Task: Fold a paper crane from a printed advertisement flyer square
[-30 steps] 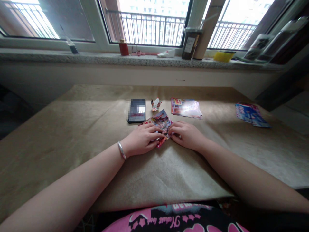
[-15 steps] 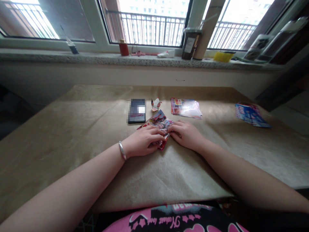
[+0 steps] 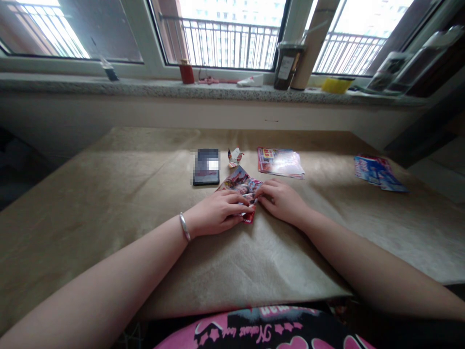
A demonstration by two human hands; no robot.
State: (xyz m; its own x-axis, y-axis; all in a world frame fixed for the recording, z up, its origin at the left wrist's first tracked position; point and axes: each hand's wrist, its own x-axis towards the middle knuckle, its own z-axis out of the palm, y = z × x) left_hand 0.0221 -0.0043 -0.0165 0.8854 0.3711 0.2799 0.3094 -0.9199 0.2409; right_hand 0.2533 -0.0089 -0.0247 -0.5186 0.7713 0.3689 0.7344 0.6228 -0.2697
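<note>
A colourful printed sheet of paper, partly folded, lies on the tan-covered table in front of me. My left hand, with a silver bangle on the wrist, presses down on the sheet's near left part with fingers curled over it. My right hand pinches the sheet's right edge, fingertips meeting those of the left hand. Most of the sheet's near half is hidden under my fingers.
A dark phone lies just beyond the sheet. A small folded paper piece and a stack of printed sheets sit further back, another stack at far right. The windowsill holds a red cup, jar and bottles.
Both hands have shifted slightly along the sheet, the fold drawn tighter and the paper's visible part smaller. The sheet's near corner now pokes out below my left fingers.
</note>
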